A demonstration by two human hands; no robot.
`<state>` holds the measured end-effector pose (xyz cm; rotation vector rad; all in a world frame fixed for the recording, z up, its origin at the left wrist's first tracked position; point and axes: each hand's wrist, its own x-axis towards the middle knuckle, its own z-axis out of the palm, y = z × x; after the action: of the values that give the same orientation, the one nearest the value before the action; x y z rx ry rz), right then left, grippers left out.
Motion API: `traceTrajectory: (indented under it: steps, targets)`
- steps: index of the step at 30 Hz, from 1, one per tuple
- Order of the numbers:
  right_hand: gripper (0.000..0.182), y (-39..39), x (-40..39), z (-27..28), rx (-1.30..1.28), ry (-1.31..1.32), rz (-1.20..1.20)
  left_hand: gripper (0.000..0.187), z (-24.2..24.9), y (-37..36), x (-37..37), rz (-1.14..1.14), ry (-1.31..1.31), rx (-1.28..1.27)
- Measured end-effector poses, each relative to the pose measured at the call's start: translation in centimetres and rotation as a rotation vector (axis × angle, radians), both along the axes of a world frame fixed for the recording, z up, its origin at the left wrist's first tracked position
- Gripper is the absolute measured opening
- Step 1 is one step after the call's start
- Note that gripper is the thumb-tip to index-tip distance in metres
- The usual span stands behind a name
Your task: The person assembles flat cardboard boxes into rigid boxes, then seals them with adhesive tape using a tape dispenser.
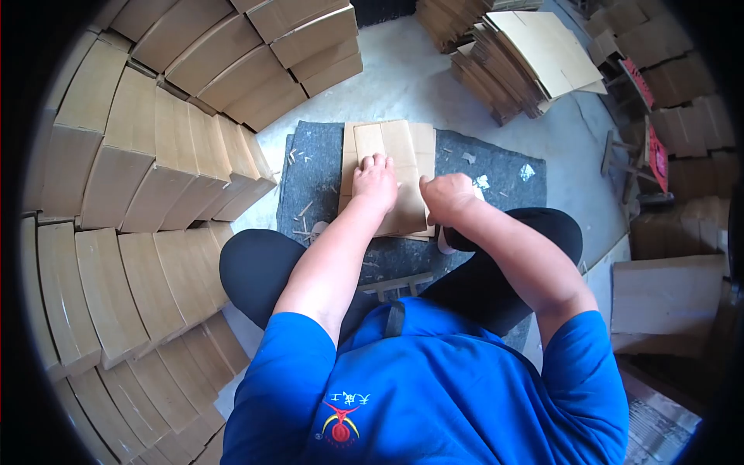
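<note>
A folded-flat cardboard box [399, 155] lies on another flat cardboard piece [426, 143] in front of me, between my knees. My left hand [375, 184] rests on top of the box, palm down, its fingers a little bent against the surface. At the box's right edge is my right hand [448, 197], its fingers curled in. What the right hand holds, if anything, is hidden by the hand itself.
A dark grey mat [488, 167] with scraps lies under the cardboard. Stacked cartons [178, 155] rise on the left. A pile of flattened cardboard [535, 58] stands at the back right. Red-topped stools [656, 155] and more cartons [666, 294] are on the right.
</note>
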<state>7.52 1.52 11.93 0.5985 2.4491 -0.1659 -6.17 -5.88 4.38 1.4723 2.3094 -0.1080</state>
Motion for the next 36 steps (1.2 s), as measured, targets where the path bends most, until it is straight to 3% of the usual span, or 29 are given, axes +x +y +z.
traceTrajectory:
  steps: [1,3,4,6,7,9,11,15,16,20,22,23,25,27,29,34,36]
  targets:
    - [0.053,0.5,0.2,3.6,0.045,0.065,0.01,0.065,0.2,0.6,-0.4,0.002,0.003,0.007]
    - [0.041,1.6,0.6,9.7,0.173,0.204,-0.003,0.058,1.3,2.4,-1.6,-0.083,-0.039,-0.241]
    - [0.04,2.0,0.6,12.6,0.228,0.264,-0.046,0.06,3.1,3.1,-1.9,-0.104,-0.072,-0.35]
    - [0.04,2.3,0.4,17.0,0.313,0.345,-0.142,0.063,1.2,4.9,-3.0,-0.048,-0.092,-0.43]
    - [0.037,2.9,0.7,18.0,0.315,0.419,-0.166,0.066,4.1,5.3,-2.8,0.0,-0.123,-0.523]
    - [0.031,3.7,1.0,18.0,0.331,0.556,-0.202,0.067,7.1,6.3,-2.8,0.0,-0.154,-0.573]
    - [0.027,5.2,1.1,16.3,0.304,0.744,-0.27,0.063,6.8,7.3,-3.5,-0.25,-0.159,-0.709]
    - [0.024,7.9,1.5,11.5,0.051,0.89,-0.499,0.063,4.5,8.1,-4.4,-0.267,-0.142,-0.765]
    - [0.025,8.3,1.7,10.3,-0.062,0.971,-0.586,0.056,5.8,7.0,-4.6,-0.18,-0.176,-0.605]
    - [0.026,11.4,3.5,4.0,-0.628,1.249,-0.805,0.037,3.5,6.3,-6.2,-0.108,-0.217,-0.5]
    - [0.025,11.5,3.7,3.2,-0.823,1.291,-0.871,0.038,4.6,6.4,-7.1,0.068,-0.489,-0.188]
    - [0.025,11.8,3.7,2.5,-0.942,1.324,-0.883,0.047,3.5,6.5,-7.6,0.24,-0.761,-0.008]
    - [0.025,12.1,3.2,2.0,-1.011,1.322,-0.854,0.051,3.7,6.2,-7.7,0.714,-1.65,0.205]
    - [0.027,12.5,2.8,1.5,-1.083,1.27,-0.82,0.055,4.2,6.0,-7.7,0.654,-1.934,0.326]
    - [0.027,12.8,2.4,1.5,-1.065,1.207,-0.817,0.059,3.9,6.0,-8.0,0.619,-1.965,0.358]
    - [0.025,12.8,0.7,1.5,-0.932,1.062,-0.768,0.064,4.2,5.4,-8.9,0.658,-1.741,0.462]
    - [0.024,12.5,-0.1,1.5,-0.929,1.038,-0.782,0.064,3.3,5.0,-9.9,0.639,-1.82,0.434]
